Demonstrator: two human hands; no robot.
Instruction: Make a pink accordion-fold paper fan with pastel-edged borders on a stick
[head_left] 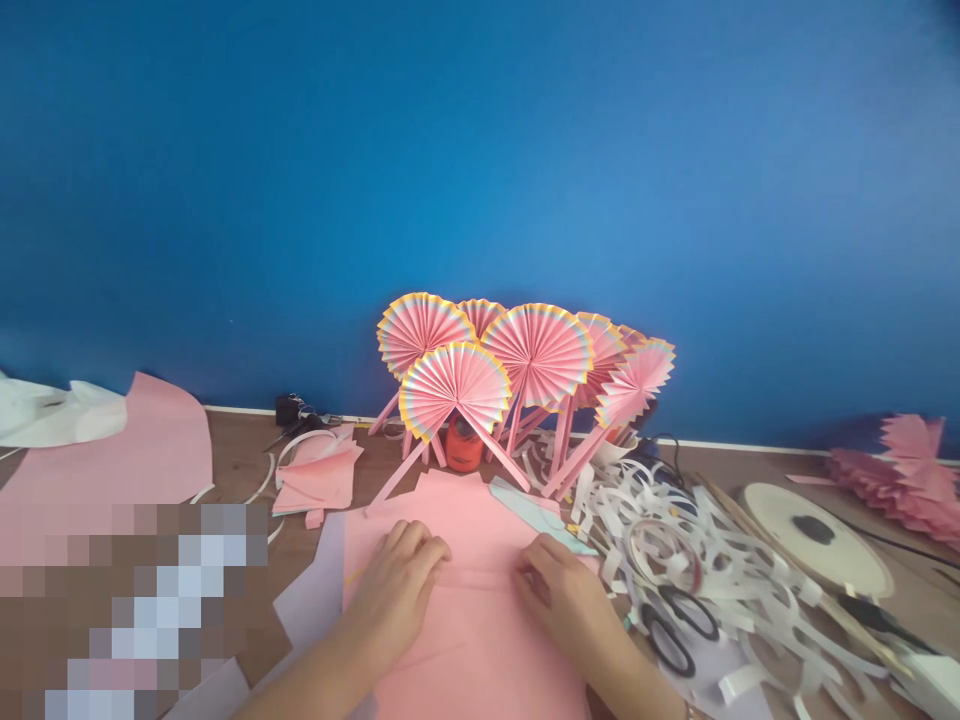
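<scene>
A large sheet of pink paper [480, 630] lies in front of me, with a faint crease running across it between my hands. My left hand [397, 585] rests on the left part of the sheet, its fingers bent and closed on the paper. On the right side my right hand [559, 595] has thumb and fingers pinched together at the sheet; the fingertips are partly hidden. Under the pink paper, a pale lilac sheet [319, 590] sticks out at the left. A light blue piece of paper [536, 510] shows beyond my right hand.
Several pleated pink paper fans [455, 390] stand behind the sheet, near a red container [464, 445]. White paper strips [652, 510] lie heaped at right with black-handled scissors [670, 640] and a pale disc [817, 540]. Folded pink paper [319, 470] sits at left. A blue wall [480, 180] rises behind.
</scene>
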